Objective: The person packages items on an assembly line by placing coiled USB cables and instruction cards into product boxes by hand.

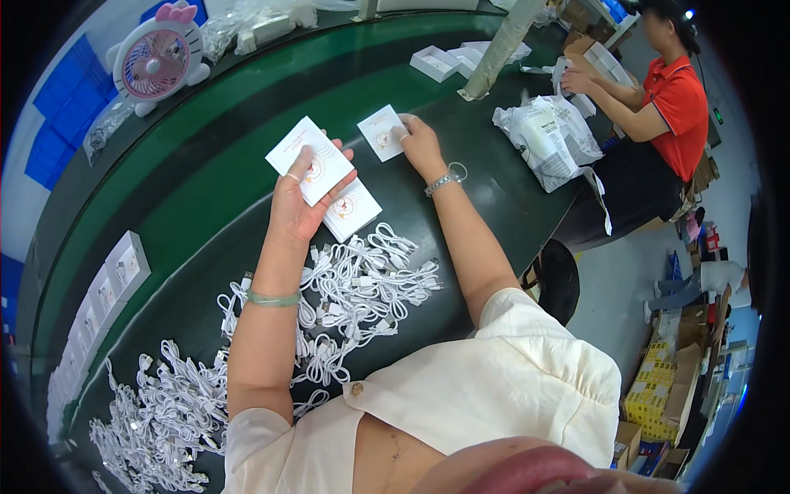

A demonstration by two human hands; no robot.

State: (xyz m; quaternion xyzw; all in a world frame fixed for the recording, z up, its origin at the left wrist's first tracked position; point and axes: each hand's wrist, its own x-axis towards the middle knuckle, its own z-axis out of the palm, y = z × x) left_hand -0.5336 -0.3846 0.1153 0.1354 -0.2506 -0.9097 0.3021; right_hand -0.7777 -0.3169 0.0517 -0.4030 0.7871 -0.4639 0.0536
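Card stack (326, 174): flat, rectangular, crisp-edged white cards with fine print and a small reddish emblem, raised over the table.
Left hand (298, 202): clamped on the stack, thumb flat across the top face, fingers spread behind.
Single card (379, 136): same thin, smooth white sheet and emblem, just right of the stack.
Right hand (423, 146): pinching that card by its right side; the two hands are apart.
Lower pile (355, 212): more square-cornered white cards, partly hidden behind the left hand.
Near cables (354, 288): glossy white cords coiled into loops, metal-tipped plugs, heaped below the pile.
Far-left cables (169, 420): a second, denser tangle.
Tabletop (473, 193): smooth, dark green, softly shiny.
White boxes (100, 296): open, straight-sided, in a row along the left.
Plastic bag (547, 144): crumpled, white, near a co-worker (673, 111) in a red shirt.
Fan (155, 64): round pink grille, white rounded frame, pink bow.
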